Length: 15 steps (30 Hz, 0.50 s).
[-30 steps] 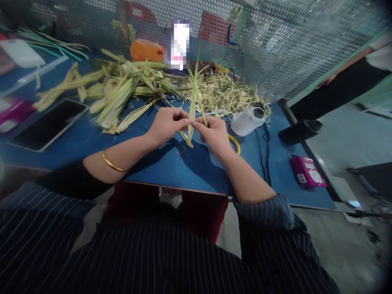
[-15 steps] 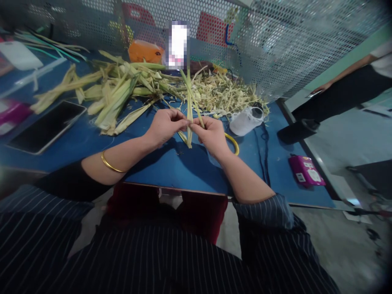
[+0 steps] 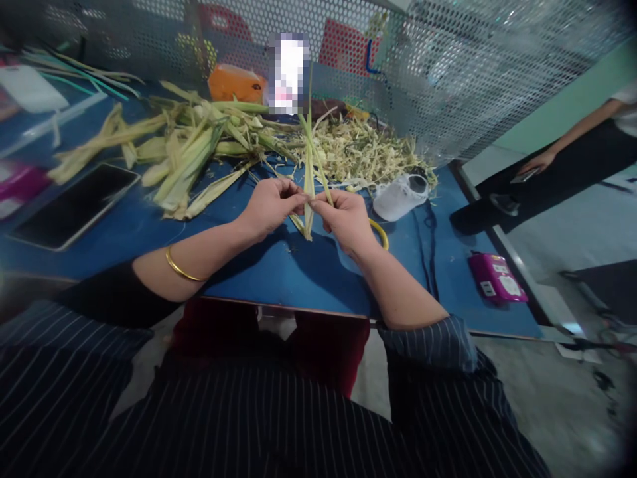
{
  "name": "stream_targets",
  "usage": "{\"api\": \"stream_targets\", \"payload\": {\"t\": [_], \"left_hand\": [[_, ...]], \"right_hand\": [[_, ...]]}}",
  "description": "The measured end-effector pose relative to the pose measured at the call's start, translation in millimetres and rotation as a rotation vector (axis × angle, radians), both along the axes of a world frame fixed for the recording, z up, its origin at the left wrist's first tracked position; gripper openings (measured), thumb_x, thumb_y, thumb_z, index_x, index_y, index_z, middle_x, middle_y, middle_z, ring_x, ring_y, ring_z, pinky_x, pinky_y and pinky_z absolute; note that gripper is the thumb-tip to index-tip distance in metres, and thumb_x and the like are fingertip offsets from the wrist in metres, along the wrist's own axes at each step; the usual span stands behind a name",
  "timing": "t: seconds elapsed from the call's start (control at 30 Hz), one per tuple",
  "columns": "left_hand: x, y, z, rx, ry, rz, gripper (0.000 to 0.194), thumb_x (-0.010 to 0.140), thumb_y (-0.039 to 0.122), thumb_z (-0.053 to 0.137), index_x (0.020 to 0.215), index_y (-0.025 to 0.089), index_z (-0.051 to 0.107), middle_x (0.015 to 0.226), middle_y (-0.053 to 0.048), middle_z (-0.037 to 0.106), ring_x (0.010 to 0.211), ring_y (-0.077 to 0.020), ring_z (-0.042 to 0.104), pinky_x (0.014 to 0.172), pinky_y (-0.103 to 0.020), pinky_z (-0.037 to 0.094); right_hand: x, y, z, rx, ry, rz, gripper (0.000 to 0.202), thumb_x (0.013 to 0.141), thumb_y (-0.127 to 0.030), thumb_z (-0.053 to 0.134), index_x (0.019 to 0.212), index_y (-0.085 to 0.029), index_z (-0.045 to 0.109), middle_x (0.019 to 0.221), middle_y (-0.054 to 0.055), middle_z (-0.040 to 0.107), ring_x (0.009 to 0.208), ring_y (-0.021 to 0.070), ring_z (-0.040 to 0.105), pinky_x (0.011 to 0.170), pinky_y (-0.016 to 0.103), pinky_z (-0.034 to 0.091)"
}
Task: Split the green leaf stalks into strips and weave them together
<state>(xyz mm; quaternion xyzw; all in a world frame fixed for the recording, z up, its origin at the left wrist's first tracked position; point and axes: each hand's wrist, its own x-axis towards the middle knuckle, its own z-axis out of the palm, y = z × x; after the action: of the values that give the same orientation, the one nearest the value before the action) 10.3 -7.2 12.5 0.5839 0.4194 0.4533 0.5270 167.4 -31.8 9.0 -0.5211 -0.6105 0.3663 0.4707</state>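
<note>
a: hands?
b: left hand (image 3: 271, 207) and right hand (image 3: 346, 216) both pinched on the leaf strip (image 3: 308, 174), upright above the blue table (image 3: 279, 265).
a: obscured?
b: fingertips hide the grip point; strip's lower end blurred.

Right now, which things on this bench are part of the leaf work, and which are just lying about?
In the work:
left hand and right hand, both pinching the leaf strips
pile of whole leaves
heap of shreds

Lying about:
phone
pink box
white pouch
orange packet
yellow ring
</note>
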Motion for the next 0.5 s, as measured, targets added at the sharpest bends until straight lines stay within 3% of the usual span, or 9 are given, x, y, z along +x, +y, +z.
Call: {"api": "stream_targets", "payload": {"t": [0.13,0.33,0.5], "left_hand": [[-1.5,2.3,-4.2,0.071,0.062,0.009,0.012,0.075,0.021,0.068,0.069,0.013,0.062,0.063,-0.001,0.063,0.061,-0.0117,0.061,0.065,-0.025,0.051],[-3.9,3.2,-6.0,0.236,0.259,0.018,0.017,0.079,0.030,0.063,0.073,0.014,0.063,0.066,-0.002,0.066,0.065,-0.0144,0.061,0.067,-0.027,0.047],[-4.3,3.0,-3.7,0.256,0.346,-0.004,0.017,0.081,0.029,0.060,0.070,0.016,0.058,0.065,-0.001,0.064,0.063,-0.0142,0.058,0.065,-0.027,0.043]], "right_hand": [[-0.1,-0.4,1.0,0.005,0.005,0.004,0.016,0.077,-0.028,0.064,0.066,-0.017,0.059,0.050,-0.008,0.035,0.046,0.0055,0.029,0.046,0.025,0.020],[1.3,-1.4,0.5,0.161,-0.169,-0.017,0.023,0.080,-0.027,0.061,0.060,-0.017,0.053,0.054,-0.006,0.037,0.053,0.0070,0.030,0.051,0.025,0.023],[2.1,-1.9,4.4,0.151,-0.252,0.010,0.028,0.080,-0.028,0.060,0.057,-0.018,0.048,0.054,-0.006,0.035,0.054,0.0077,0.028,0.052,0.026,0.023]]}}
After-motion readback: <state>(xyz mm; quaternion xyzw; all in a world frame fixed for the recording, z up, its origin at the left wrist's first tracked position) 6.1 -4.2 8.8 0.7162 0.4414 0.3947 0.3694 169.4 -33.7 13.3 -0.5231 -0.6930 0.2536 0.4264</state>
